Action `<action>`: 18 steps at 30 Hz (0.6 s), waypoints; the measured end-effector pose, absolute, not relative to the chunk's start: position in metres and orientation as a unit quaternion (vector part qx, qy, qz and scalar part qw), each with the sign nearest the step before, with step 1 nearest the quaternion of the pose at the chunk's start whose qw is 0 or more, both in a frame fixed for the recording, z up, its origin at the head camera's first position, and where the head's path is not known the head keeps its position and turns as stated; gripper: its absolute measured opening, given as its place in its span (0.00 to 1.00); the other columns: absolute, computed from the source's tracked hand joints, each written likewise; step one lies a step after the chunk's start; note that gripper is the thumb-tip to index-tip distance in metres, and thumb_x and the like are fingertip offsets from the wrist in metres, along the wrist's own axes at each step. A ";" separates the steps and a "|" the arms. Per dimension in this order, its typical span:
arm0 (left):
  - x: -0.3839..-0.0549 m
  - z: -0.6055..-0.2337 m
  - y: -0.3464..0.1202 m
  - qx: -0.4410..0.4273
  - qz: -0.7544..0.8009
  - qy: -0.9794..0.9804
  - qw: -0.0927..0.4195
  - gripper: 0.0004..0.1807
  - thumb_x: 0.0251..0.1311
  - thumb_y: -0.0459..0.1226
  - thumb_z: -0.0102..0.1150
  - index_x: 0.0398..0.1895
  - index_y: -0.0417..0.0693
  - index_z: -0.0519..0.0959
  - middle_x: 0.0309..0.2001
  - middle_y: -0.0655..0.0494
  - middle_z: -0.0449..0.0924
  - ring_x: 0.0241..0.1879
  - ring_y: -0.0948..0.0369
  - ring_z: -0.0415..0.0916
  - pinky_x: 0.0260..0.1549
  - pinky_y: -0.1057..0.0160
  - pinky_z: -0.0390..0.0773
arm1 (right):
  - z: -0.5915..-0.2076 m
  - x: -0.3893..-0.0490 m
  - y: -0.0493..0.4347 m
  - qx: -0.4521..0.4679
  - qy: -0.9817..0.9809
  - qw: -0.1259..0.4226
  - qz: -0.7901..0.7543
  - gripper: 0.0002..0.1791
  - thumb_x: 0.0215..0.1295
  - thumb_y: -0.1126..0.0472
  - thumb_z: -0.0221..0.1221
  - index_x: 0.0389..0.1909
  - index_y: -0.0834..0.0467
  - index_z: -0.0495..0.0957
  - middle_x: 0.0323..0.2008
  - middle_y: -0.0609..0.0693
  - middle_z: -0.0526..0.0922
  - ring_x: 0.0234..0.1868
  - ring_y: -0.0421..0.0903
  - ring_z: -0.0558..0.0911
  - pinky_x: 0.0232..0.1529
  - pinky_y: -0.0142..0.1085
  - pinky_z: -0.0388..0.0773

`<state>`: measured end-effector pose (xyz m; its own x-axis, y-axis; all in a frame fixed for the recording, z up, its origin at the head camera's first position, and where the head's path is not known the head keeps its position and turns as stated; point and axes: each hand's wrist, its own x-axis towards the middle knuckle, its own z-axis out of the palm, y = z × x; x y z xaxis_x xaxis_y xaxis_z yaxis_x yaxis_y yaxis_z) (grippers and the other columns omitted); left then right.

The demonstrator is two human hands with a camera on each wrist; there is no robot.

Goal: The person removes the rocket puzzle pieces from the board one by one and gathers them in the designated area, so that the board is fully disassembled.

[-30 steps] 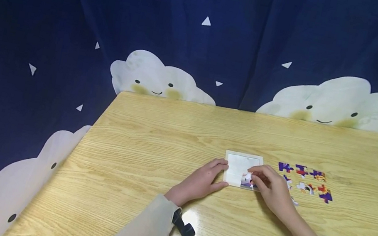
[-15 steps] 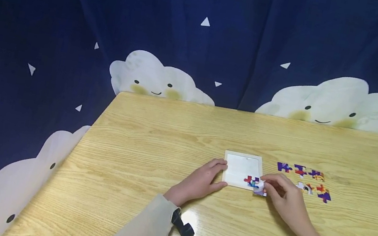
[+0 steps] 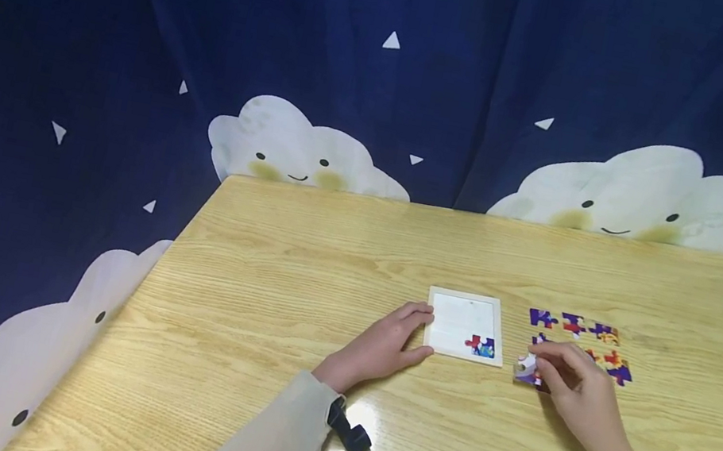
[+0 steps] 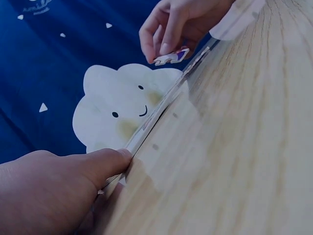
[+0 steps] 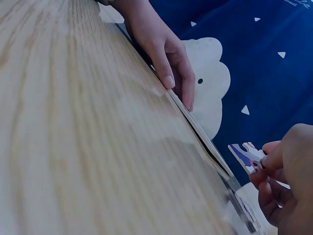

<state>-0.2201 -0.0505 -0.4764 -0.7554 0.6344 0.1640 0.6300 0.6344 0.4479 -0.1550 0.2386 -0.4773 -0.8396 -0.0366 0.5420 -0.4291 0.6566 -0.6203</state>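
Observation:
A white puzzle tray (image 3: 465, 295) with a raised rim lies flat on the table. Joined pieces in red and blue (image 3: 482, 347) fill its lower right corner; the remaining base shows white. My left hand (image 3: 384, 345) rests at the tray's left side, thumb by the near corner and fingers along the edge. Right of the tray, my right hand (image 3: 581, 397) pinches a white and purple puzzle piece (image 5: 242, 155) between thumb and fingers. That piece is tilted, close over the loose pieces, and the hand partly hides those beneath it.
Loose puzzle pieces (image 3: 574, 325) lie in rough rows right of the tray, mostly purple, red and orange. The wooden table (image 3: 329, 244) reaches back to a dark blue curtain (image 3: 337, 36) printed with white clouds.
My right hand has moved right from the tray's lower right corner to the loose pieces, carrying the white and purple puzzle piece. The corner pieces are now uncovered. My left hand has stayed put.

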 end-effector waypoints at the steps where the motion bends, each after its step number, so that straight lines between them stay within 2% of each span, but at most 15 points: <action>1: -0.220 -0.477 -0.050 0.350 0.246 0.904 0.004 0.30 0.69 0.48 0.55 0.67 0.40 0.68 0.70 0.51 0.65 0.71 0.56 0.64 0.72 0.65 0.63 | -0.478 -0.154 0.241 0.131 -0.875 0.251 0.393 0.15 0.53 0.80 0.63 0.39 0.61 0.83 0.34 0.45 0.84 0.36 0.18 0.75 0.35 0.11 0.73; 5: -0.220 -0.476 -0.050 0.352 0.246 0.903 0.005 0.30 0.69 0.48 0.55 0.68 0.40 0.68 0.71 0.51 0.65 0.72 0.57 0.64 0.72 0.65 0.63 | -0.479 -0.150 0.251 0.131 -0.870 0.258 0.400 0.15 0.54 0.80 0.63 0.38 0.61 0.84 0.35 0.30 0.81 0.35 0.19 0.76 0.35 0.11 0.73; 7: -0.220 -0.476 -0.050 0.352 0.245 0.903 0.005 0.30 0.69 0.48 0.55 0.68 0.40 0.68 0.71 0.51 0.65 0.72 0.57 0.64 0.72 0.65 0.64 | -0.480 -0.148 0.256 0.130 -0.868 0.263 0.401 0.14 0.54 0.80 0.62 0.38 0.62 0.84 0.36 0.26 0.80 0.35 0.19 0.76 0.35 0.10 0.73; 13: -0.221 -0.477 -0.050 0.351 0.246 0.904 0.006 0.30 0.69 0.48 0.55 0.68 0.40 0.68 0.71 0.51 0.65 0.72 0.57 0.64 0.72 0.65 0.63 | -0.481 -0.143 0.267 0.123 -0.868 0.277 0.394 0.12 0.54 0.80 0.62 0.38 0.64 0.83 0.39 0.20 0.76 0.36 0.17 0.75 0.38 0.09 0.72; 18: -0.221 -0.478 -0.050 0.350 0.246 0.904 0.004 0.30 0.69 0.48 0.55 0.67 0.40 0.68 0.70 0.51 0.65 0.71 0.57 0.64 0.72 0.65 0.63 | -0.481 -0.140 0.275 0.115 -0.872 0.279 0.386 0.12 0.55 0.80 0.61 0.38 0.65 0.83 0.39 0.19 0.75 0.36 0.16 0.74 0.38 0.08 0.72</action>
<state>-0.2210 -0.0499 -0.4781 -0.7555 0.6342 0.1643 0.6300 0.6345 0.4478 -0.1402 0.2745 -0.4812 -0.8176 0.0140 0.5756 -0.4166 0.6757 -0.6082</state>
